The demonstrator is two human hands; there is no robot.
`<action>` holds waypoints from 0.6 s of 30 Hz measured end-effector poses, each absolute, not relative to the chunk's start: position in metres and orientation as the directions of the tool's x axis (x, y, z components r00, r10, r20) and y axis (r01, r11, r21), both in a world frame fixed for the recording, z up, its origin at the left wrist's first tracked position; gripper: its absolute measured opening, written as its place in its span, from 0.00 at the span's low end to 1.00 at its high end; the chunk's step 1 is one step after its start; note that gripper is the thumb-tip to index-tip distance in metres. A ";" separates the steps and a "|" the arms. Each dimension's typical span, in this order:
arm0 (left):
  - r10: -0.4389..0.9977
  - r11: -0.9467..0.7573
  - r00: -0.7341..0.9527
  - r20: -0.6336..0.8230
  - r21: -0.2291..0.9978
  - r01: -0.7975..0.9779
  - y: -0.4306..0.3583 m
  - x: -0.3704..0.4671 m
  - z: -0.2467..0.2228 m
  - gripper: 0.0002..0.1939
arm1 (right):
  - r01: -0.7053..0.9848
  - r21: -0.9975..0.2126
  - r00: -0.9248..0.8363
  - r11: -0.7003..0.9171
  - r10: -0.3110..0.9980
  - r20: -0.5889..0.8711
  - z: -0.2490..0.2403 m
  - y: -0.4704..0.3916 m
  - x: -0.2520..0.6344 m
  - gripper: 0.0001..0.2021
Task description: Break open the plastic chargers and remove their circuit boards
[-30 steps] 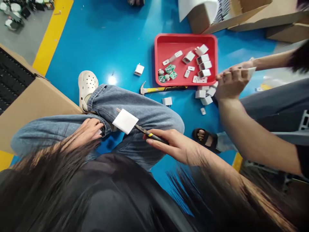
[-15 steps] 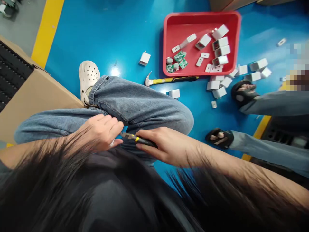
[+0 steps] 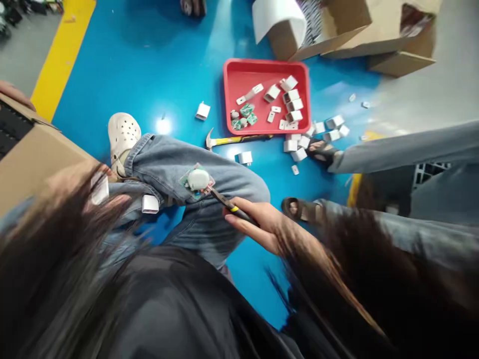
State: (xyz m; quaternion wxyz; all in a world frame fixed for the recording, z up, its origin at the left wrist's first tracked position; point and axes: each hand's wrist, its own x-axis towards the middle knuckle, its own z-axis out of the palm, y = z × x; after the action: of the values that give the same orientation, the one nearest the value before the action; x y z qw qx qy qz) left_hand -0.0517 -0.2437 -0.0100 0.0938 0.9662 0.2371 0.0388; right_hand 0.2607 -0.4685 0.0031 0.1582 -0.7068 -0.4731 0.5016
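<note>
My right hand (image 3: 258, 219) grips pliers (image 3: 226, 202) with black and yellow handles. At the tips of the pliers is a green circuit board (image 3: 186, 180) carrying a rounded white block (image 3: 198, 179), held over my knee. My left hand (image 3: 67, 187), smeared by motion and partly behind dark hair, holds a white charger casing (image 3: 100, 188) between thumb and fingers. Close to it, lower down between my legs, another white casing (image 3: 150, 204) shows.
A red tray (image 3: 227, 94) on the blue floor bears casings, small white caps and circuit boards. Beside it lie a hammer (image 3: 239, 140) and loose casings (image 3: 245, 158). Cardboard boxes (image 3: 344, 25) stand behind; a co-worker's sandalled foot (image 3: 324, 152) is at right.
My hands have moved apart. The circuit board, hidden before, now hangs at the pliers, and the casing in my left hand has gone left. The view has shifted too.
</note>
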 end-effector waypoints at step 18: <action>0.539 -0.550 0.657 -0.527 0.370 0.748 -0.241 -0.006 -0.101 0.25 | -0.061 -0.842 0.718 -0.536 0.563 -0.410 -0.191 -0.396 0.433 0.09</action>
State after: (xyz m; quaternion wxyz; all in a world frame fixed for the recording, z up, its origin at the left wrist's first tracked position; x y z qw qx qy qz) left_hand -0.0056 -0.2406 -0.1008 0.2923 0.8621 0.3734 -0.1788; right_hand 0.4329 -0.3960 -0.1912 0.4561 -0.8069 -0.1556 0.3417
